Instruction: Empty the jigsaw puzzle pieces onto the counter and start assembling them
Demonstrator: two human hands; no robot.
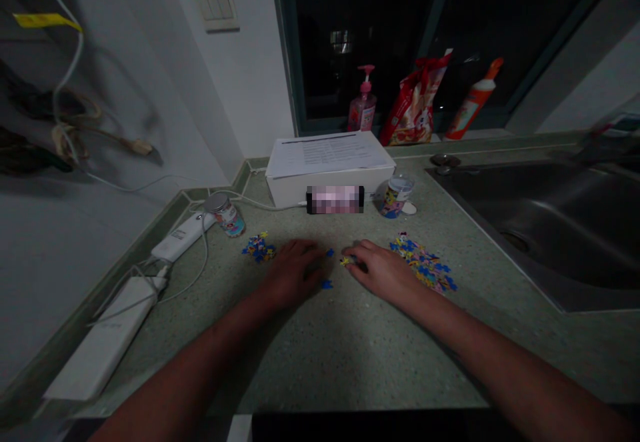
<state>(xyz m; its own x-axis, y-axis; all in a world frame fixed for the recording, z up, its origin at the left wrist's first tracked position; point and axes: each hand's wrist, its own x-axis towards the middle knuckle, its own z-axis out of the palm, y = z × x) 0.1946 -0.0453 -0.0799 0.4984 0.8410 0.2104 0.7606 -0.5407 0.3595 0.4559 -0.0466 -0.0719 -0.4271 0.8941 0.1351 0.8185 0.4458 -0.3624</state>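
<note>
My right hand [377, 267] pinches a small yellow jigsaw puzzle piece [346, 262] between thumb and fingertips, low over the counter. To its left my left hand [296, 267] rests with fingers apart, thumb and index spread; its palm side is hidden. Between the hands lie a blue puzzle piece [330, 253] and another blue puzzle piece [327, 285] close to the left thumb. A larger pile of mixed puzzle pieces [427, 265] spreads beyond my right wrist. Left of my left hand sits a smaller pile of puzzle pieces [259, 247].
Behind the hands stand a white box [287, 187], a phone [335, 200] with a cable, and a printed can [396, 197]. Another can [227, 215] and white power strips [107, 342] line the left side. A steel sink [500, 202] is at right.
</note>
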